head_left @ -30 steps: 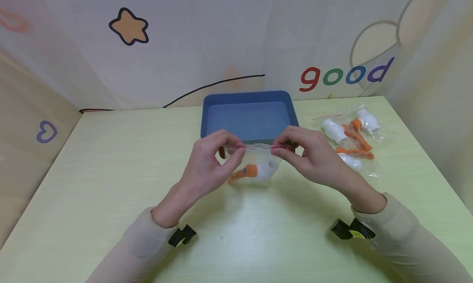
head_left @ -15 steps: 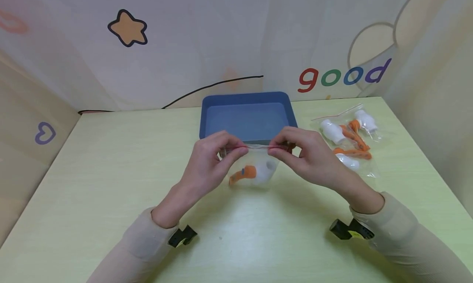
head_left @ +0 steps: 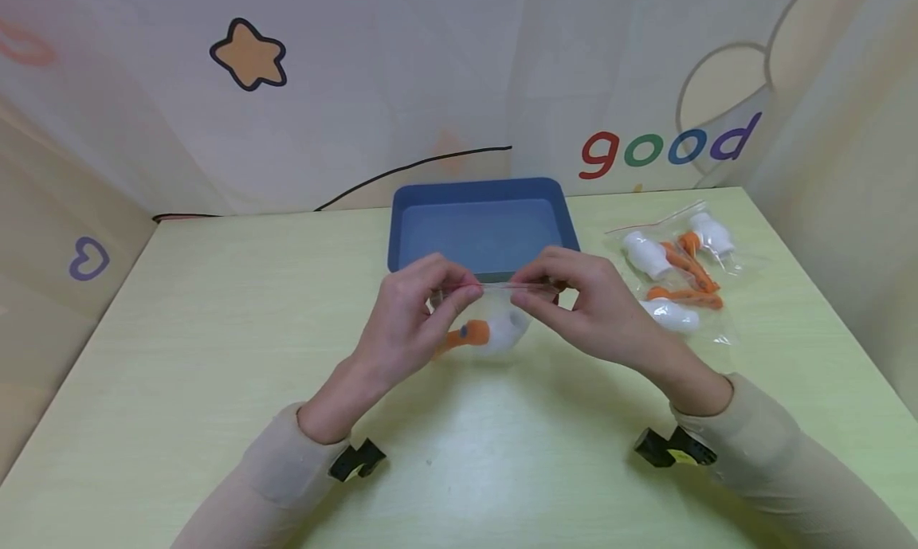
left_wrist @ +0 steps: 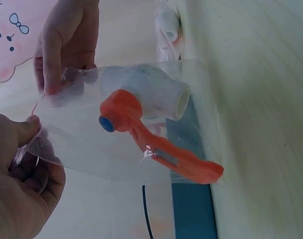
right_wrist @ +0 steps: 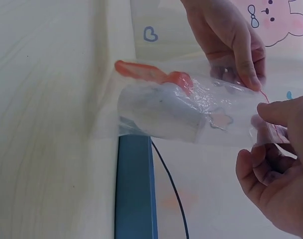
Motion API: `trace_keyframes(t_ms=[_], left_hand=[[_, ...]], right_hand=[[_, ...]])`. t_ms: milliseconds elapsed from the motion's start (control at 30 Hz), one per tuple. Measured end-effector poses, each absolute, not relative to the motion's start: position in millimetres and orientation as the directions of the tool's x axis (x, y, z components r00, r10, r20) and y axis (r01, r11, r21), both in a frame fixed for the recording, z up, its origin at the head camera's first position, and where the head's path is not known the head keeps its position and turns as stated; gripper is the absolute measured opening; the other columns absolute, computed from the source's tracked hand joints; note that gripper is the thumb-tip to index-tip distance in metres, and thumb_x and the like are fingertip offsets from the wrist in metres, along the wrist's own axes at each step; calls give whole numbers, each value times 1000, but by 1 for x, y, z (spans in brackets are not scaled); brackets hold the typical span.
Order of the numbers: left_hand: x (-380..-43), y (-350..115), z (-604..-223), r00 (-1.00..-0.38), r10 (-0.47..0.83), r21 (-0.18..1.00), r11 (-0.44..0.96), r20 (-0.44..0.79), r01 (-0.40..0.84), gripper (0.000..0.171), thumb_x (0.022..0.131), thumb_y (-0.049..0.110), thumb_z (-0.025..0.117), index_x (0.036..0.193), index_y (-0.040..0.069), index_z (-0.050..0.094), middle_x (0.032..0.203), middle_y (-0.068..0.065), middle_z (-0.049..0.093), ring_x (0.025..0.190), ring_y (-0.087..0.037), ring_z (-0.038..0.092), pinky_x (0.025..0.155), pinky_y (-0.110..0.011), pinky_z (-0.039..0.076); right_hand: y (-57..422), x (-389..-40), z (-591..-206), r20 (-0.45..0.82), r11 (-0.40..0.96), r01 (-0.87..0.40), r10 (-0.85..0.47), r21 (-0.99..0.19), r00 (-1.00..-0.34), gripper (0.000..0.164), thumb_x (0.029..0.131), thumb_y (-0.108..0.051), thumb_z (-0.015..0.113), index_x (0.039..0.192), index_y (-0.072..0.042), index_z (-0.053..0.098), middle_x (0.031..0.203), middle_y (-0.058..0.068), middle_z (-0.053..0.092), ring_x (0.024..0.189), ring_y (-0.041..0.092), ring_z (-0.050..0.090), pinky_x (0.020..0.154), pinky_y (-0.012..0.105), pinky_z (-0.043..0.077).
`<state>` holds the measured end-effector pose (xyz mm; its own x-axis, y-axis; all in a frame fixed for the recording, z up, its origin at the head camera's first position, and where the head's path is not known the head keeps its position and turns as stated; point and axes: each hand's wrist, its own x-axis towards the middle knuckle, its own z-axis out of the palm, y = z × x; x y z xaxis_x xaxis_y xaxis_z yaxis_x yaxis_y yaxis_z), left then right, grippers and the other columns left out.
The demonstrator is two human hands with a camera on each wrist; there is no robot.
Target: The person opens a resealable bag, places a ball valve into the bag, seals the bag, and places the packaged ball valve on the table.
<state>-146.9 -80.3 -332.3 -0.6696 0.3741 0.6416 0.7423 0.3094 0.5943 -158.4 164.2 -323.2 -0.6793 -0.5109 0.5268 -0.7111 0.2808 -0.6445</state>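
Note:
A clear zip bag (left_wrist: 81, 134) with a red line along its top edge hangs between both hands, above the table. Inside it lies a white plastic ball valve (left_wrist: 146, 92) with an orange lever handle (left_wrist: 166, 154). My left hand (head_left: 412, 314) pinches the bag's top edge between thumb and forefinger at the left. Further right along that same edge, the thumb and fingers of my right hand (head_left: 595, 310) pinch it, a short gap from the left hand. In the right wrist view the valve hangs clear of the fingers.
A blue tray (head_left: 480, 230) stands just behind the hands at the table's back. To the right lie several similar bagged valves (head_left: 649, 254) with orange handles. A printed curtain (head_left: 430, 79) closes off the back and sides of the table (head_left: 215, 334).
My right hand has shifted left along the bag's top edge, nearer the left hand, which has hardly moved. The bagged valve has swung slightly left.

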Motion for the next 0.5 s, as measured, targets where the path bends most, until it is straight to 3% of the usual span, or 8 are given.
trace_keyframes(t_ms=[267,500], left_hand=[[-148,-78,-334,-670,373,599,302,642,742,4,93,1,75,95,3,72,83,-1,66,70,-10,55,60,-26,49],[-148,-78,-335,-676,384,616,284,629,735,5,93,2,75,96,5,72,86,0,67,73,-10,57,61,-27,50]], right_hand=[[158,-160,-326,561,257,-736,-507,-627,-655,15,88,5,77,93,-9,76,88,-8,66,79,10,62,71,23,52],[157,-158,-327,595,266,-760,-491,-593,-636,17,85,7,79,90,-9,76,79,-8,59,73,12,55,62,28,45]])
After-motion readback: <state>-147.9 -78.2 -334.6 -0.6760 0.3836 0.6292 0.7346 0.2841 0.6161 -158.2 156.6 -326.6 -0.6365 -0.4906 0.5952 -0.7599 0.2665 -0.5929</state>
